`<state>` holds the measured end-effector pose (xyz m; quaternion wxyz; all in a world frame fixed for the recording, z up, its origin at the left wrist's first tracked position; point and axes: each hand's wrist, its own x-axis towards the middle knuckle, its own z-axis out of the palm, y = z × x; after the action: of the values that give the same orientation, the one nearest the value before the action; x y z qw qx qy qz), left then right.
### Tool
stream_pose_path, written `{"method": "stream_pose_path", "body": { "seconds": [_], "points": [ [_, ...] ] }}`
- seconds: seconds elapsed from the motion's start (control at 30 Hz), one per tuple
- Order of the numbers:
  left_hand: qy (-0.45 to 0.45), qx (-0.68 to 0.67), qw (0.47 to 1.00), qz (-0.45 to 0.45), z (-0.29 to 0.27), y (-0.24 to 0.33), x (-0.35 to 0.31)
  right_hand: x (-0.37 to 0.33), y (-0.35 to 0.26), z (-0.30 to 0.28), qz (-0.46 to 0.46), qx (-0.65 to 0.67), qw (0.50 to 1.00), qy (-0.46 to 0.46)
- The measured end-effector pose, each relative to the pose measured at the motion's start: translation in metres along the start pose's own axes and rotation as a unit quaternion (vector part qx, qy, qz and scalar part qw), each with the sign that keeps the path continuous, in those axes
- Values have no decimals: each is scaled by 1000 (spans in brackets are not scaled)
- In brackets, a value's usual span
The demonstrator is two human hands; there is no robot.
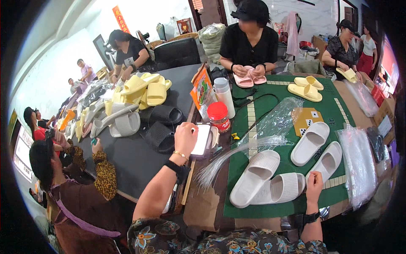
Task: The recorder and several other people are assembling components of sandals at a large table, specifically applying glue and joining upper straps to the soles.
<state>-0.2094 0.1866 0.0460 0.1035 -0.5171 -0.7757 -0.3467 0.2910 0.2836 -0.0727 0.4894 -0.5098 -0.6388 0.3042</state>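
Note:
My left hand (185, 138) is raised with curled fingers beside a phone (201, 139) with a bright white screen; I see nothing in its grip. My right hand (314, 185) is closed, its fingertips pressed together next to a light grey slipper (327, 163); whatever they hold, if anything, is too small to make out. Close by lie another grey slipper (311, 144) and an overlapping pair, one slipper (255, 178) resting partly over its mate (287, 188). A sheaf of thin clear plastic strands (220, 163) spreads between my hands.
Clear plastic bags (357, 165) are stacked at the right. A red-lidded jar (218, 114) and a white bottle (224, 95) stand beyond the phone. Yellow slippers (156, 93) and black slippers (158, 135) pile up leftward. Across the green mat (237, 207), a co-worker holds pink slippers (249, 78).

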Motion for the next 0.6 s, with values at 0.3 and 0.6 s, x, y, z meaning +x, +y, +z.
{"method": "stream_pose_path", "body": {
  "seconds": [0.3,0.6],
  "points": [
    [-12,121,992,-29,55,-32,15,-8,2,1,-42,-15,999,27],
    [-26,151,988,-22,67,-45,9,-8,0,2,-65,-34,997,23]
  ]
}}
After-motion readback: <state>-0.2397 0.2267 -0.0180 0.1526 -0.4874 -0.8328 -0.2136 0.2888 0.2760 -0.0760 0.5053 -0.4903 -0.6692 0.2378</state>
